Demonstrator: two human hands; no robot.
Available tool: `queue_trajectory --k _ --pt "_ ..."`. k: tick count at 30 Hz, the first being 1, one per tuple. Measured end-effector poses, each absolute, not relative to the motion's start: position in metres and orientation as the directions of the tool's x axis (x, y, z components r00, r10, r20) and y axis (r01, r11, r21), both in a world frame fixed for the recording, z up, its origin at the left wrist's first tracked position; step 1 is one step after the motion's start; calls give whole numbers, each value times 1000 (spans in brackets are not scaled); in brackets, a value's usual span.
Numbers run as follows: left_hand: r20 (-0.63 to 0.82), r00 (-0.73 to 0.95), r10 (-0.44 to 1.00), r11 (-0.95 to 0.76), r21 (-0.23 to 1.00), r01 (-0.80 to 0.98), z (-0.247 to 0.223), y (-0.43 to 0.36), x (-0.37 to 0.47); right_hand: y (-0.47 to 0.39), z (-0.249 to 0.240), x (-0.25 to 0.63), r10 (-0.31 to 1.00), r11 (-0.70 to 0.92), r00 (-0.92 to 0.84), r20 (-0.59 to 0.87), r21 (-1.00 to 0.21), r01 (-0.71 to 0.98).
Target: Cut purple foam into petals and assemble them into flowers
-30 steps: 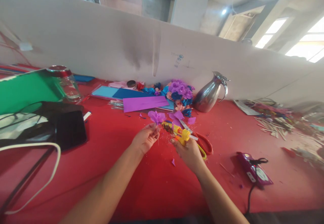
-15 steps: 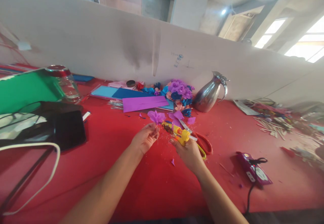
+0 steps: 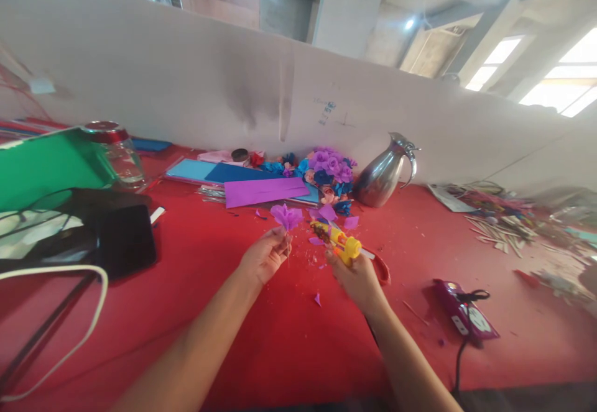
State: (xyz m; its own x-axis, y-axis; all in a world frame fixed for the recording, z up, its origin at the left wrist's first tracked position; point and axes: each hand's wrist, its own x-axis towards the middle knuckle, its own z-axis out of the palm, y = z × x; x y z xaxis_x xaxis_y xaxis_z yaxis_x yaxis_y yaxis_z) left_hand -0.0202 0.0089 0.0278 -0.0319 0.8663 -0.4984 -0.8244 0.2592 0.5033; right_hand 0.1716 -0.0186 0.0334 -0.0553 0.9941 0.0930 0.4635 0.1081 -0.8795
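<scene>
A purple paper flower (image 3: 286, 215) stands upright on a thin stem, pinched between the fingers of my left hand (image 3: 267, 255). To its right, my right hand (image 3: 355, 278) is wrapped round a yellow glue gun (image 3: 342, 243), whose dark-smeared front end points up and left, apart from the flower. Loose purple petals (image 3: 328, 212) lie behind the gun. Part of a red scissors handle (image 3: 383, 270) shows beside my right hand; the rest is mostly hidden. A small purple scrap (image 3: 318, 299) rests on the red table (image 3: 289, 350) between my forearms.
Behind lie a purple paper sheet (image 3: 265, 191), a bunch of paper flowers (image 3: 330, 164) and a metal jug (image 3: 380, 173). A black phone (image 3: 128, 238) and a glass jar (image 3: 122, 157) are left; a power strip (image 3: 466, 311) and sticks (image 3: 501, 232) are right.
My right hand and the glue gun have moved right, away from the flower, covering more of the scissors. My left hand still holds the flower in nearly the same place.
</scene>
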Motion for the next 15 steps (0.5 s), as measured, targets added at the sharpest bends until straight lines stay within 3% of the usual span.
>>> queue_trajectory --k 4,7,10,13,15 --pt "-526 -31 850 273 490 -828 32 7 -20 2 34 217 982 58 94 164 -736 674" --pt "-511 -11 859 276 482 -831 35 5 -21 19 32 258 960 -149 231 160 -407 901" --pt "-495 7 869 278 477 -834 36 4 -21 24 32 284 963 -242 258 77 -173 955" --pt "-478 27 878 285 477 -831 33 5 -21 14 44 278 969 -195 206 138 -90 977" --pt "-460 31 887 278 482 -831 31 5 -21 4 55 253 941 -57 109 320 -169 984"
